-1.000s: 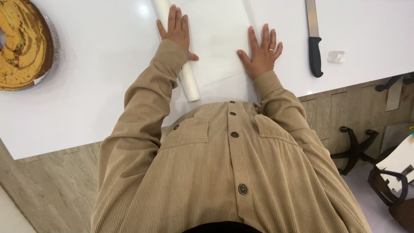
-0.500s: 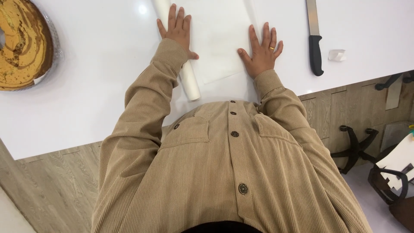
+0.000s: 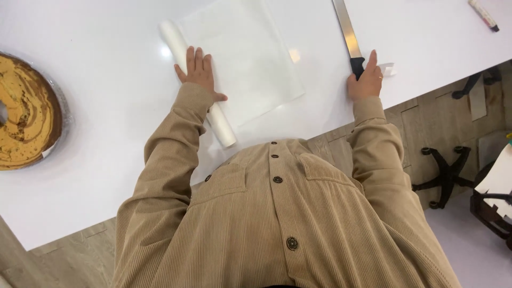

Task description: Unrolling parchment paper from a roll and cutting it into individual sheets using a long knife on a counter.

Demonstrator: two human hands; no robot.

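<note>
My left hand [image 3: 198,72] lies flat, fingers together, on a white roll of baking paper [image 3: 220,126] on the white table [image 3: 106,106]. A sheet of the paper [image 3: 245,58] is unrolled to the right of the roll. My right hand [image 3: 366,80] is at the table's front edge, closed around the black handle of a long knife [image 3: 345,33] whose blade points away from me.
A round marbled brown-and-yellow cake [image 3: 24,114] on a clear plate sits at the left edge. A marker pen [image 3: 483,14] lies at the far right. A small white piece [image 3: 388,68] lies beside the knife handle. Chair bases [image 3: 445,170] stand on the floor below.
My right hand left the paper sheet and moved right to the knife handle, gripping it. The left hand stays on the roll.
</note>
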